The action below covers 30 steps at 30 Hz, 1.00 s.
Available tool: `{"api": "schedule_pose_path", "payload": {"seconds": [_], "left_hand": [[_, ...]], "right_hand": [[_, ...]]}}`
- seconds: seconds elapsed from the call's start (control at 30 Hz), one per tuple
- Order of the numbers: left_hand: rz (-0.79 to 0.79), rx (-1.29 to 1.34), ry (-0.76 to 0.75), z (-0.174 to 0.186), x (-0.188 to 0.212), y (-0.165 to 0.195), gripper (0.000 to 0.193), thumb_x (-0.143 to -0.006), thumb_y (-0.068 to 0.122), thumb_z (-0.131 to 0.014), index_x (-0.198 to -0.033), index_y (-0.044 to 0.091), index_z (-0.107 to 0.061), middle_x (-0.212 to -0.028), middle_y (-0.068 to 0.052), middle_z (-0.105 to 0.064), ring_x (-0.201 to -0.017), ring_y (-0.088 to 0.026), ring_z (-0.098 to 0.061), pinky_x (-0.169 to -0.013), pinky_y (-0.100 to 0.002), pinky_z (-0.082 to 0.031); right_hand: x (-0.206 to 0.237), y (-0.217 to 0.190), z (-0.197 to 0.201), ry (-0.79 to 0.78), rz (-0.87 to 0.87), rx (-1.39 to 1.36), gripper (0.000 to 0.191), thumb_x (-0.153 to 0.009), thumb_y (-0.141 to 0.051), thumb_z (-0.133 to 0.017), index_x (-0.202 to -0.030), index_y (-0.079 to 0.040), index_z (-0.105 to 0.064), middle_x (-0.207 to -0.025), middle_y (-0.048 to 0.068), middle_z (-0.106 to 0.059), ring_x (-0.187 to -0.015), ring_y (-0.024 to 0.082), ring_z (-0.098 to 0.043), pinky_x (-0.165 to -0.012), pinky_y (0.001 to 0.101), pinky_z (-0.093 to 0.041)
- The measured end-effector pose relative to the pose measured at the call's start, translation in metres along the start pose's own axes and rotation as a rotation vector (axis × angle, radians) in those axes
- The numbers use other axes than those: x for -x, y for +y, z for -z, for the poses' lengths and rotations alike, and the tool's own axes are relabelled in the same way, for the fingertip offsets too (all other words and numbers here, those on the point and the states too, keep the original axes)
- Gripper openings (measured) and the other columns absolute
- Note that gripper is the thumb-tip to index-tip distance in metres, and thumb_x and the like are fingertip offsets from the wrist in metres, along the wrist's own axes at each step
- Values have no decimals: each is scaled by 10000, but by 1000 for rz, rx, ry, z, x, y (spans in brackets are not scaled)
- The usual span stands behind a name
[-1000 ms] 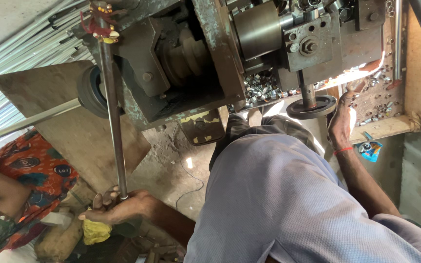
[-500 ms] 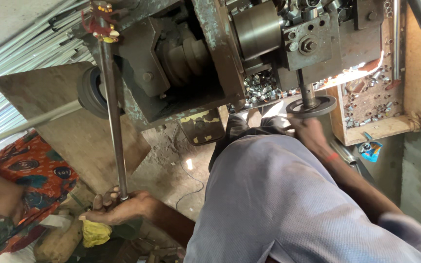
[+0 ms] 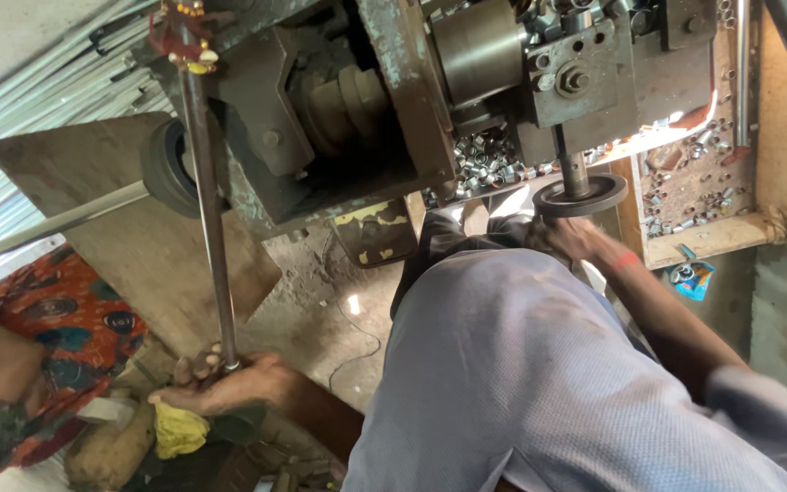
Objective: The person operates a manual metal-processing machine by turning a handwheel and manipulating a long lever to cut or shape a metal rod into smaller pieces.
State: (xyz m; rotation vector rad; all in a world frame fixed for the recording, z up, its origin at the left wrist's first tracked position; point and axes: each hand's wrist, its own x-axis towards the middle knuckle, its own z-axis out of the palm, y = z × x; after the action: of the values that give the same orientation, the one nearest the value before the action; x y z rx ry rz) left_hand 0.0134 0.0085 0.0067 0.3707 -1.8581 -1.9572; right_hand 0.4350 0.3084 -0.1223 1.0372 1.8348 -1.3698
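Starting at your left, your left hand (image 3: 220,387) is wrapped around the lower end of a long steel rod (image 3: 209,210), fingers curled tight about it just above a yellow rag (image 3: 178,430) that lies under the palm. The rod runs nearly straight up and away from that hand, leaning a little to the left as it climbs, to a red and yellow fitting (image 3: 181,32) at the top of the machine (image 3: 339,109). Its long axis thus points from your hand into the machine, and this hand alone is on it. Left of the rod a second, paler bar (image 3: 47,228) slants across a wooden board (image 3: 93,191), and a person in patterned orange cloth (image 3: 56,319) sits just beside. Moving right, past the grey-clad knee (image 3: 521,364), your right hand (image 3: 574,239) reaches up under a dark round handwheel (image 3: 580,194) on a short shaft; it looks closed on the rim, though blur makes the fingers hard to read. The two hands are well apart. Further right a wooden tray (image 3: 703,241) holds small metal rings, over a rough concrete floor (image 3: 321,301).
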Motion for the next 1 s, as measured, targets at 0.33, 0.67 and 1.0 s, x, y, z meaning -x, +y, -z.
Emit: {"api": "schedule_pose_path", "payload": {"seconds": [0.33, 0.67, 1.0], "left_hand": [[-39, -10, 36, 10, -3, -13, 458, -1001, 490, -609, -916, 40, -592, -790, 9, -519, -654, -97, -503, -557, -242, -429], [22, -19, 59, -8, -5, 1, 516, -969, 542, -640, -852, 49, -541, -697, 9, -413, -584, -112, -450, -510, -243, -429], [-52, -116, 31, -6, -3, 0, 539, -993, 569, -587, -873, 45, -546, -680, 17, -416, -560, -98, -463, -501, -244, -455]], "right_hand": [[-24, 9, 0, 246, 97, 53, 431, -966, -333, -511, -1240, -53, -690, -1191, 193, -721, -1123, 345, -675, -953, 454, -524], [14, 7, 10, 448, -121, -413, 346, -1004, -253, -545, -1121, 4, -745, -1047, 177, -763, -1035, 265, -683, -965, 431, -487], [7, 20, -42, 798, -273, -1245, 791, -1140, -655, -491, -1001, 112, -628, -836, 87, -529, -702, 183, -575, -672, 388, -555]]}}
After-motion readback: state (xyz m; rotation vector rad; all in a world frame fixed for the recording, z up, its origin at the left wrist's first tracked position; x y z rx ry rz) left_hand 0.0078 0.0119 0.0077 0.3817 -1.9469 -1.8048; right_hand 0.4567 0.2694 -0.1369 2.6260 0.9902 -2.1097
